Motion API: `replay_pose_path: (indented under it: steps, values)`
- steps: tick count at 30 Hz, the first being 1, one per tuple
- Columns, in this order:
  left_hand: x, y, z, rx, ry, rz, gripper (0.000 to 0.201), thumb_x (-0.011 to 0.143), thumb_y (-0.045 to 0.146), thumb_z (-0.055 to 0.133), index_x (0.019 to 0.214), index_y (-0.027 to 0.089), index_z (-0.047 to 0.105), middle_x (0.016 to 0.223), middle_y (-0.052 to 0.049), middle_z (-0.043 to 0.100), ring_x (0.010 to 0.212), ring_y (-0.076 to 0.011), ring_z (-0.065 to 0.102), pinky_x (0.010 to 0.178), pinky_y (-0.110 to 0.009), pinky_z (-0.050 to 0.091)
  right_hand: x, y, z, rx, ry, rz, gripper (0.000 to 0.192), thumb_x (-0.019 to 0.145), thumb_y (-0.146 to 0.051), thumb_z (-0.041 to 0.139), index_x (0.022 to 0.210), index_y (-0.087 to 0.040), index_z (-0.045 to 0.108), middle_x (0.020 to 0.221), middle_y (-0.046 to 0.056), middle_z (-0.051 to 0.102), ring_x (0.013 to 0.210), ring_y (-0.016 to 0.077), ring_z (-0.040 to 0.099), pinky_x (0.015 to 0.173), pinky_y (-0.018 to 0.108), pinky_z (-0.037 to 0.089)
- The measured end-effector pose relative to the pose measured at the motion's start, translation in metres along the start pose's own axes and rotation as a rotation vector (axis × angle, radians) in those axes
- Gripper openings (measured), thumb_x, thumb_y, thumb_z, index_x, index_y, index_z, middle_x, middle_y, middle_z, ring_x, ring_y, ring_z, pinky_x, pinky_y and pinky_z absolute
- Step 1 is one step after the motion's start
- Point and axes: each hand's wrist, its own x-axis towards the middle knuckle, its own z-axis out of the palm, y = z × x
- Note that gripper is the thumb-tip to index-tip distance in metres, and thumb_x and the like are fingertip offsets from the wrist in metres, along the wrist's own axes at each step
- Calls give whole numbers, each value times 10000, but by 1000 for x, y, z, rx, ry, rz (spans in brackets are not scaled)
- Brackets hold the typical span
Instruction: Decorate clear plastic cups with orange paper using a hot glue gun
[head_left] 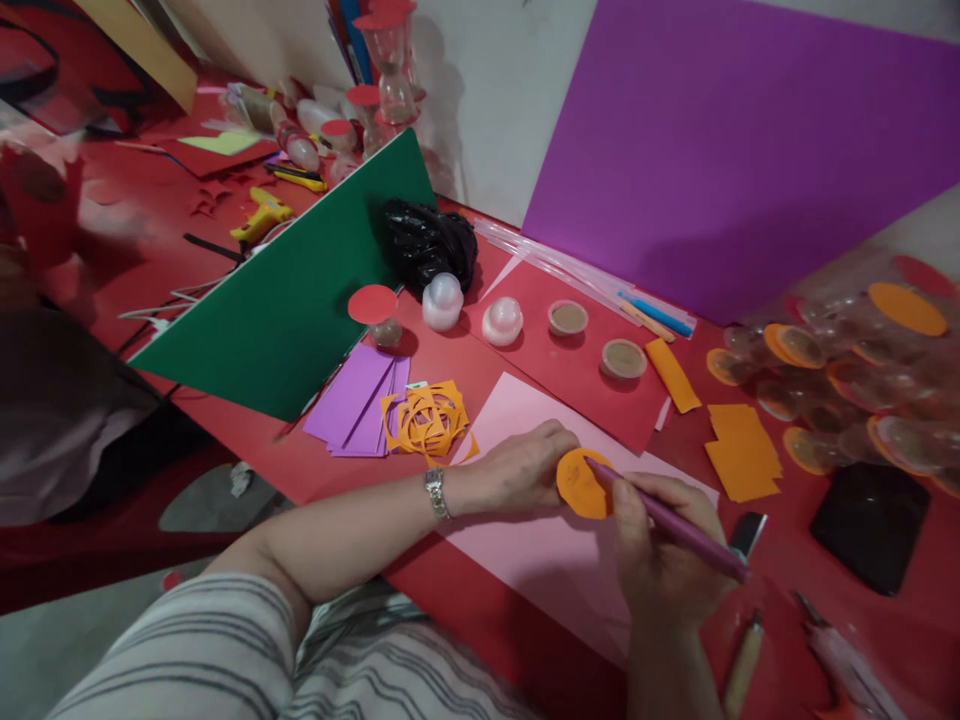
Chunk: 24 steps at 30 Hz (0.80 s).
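My left hand (529, 468) pinches the edge of a round orange paper disc (580, 491) over a pink sheet (517, 550). In my right hand (664, 560) is a slim purple pen (694, 535), gripped between thumb and fingers. Its tip meets the disc's upper part, where faint dark marks show. Whether a cup sits under the disc I cannot tell. Left of my left hand lies a pile of orange paper offcuts (427, 420) beside several purple paper pieces (352, 405). Orange paper squares (742, 450) lie beyond my right hand.
A green board (300, 290) stands at the left, a purple board (735, 150) leans on the wall. Behind the pink sheet are small sand-filled cups (623, 359) and white-filled cups (502, 322). Cup hourglasses (855, 390), a black object (871, 525) and scissors (847, 650) lie right. Another person sits left.
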Motion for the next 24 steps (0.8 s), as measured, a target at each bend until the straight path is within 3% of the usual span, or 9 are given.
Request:
replay_pose_path:
  steps: [12, 24]
  values:
    - [0, -1, 0, 30, -17, 18, 257, 834, 223, 744, 959, 200, 521, 1007, -44, 563, 926, -179, 576, 769, -278, 501, -2, -12, 2, 78, -107, -76, 66, 926, -178, 646, 876, -214, 624, 742, -35, 659, 627, 91, 649, 588, 181, 515]
    - [1, -2, -2, -24, -13, 27, 322, 797, 270, 787, 973, 200, 526, 1020, -47, 561, 899, -181, 561, 764, -293, 494, -2, -20, -9, 121, -150, -64, 147, 896, -111, 621, 815, -225, 573, 658, -44, 604, 541, 91, 586, 508, 188, 481]
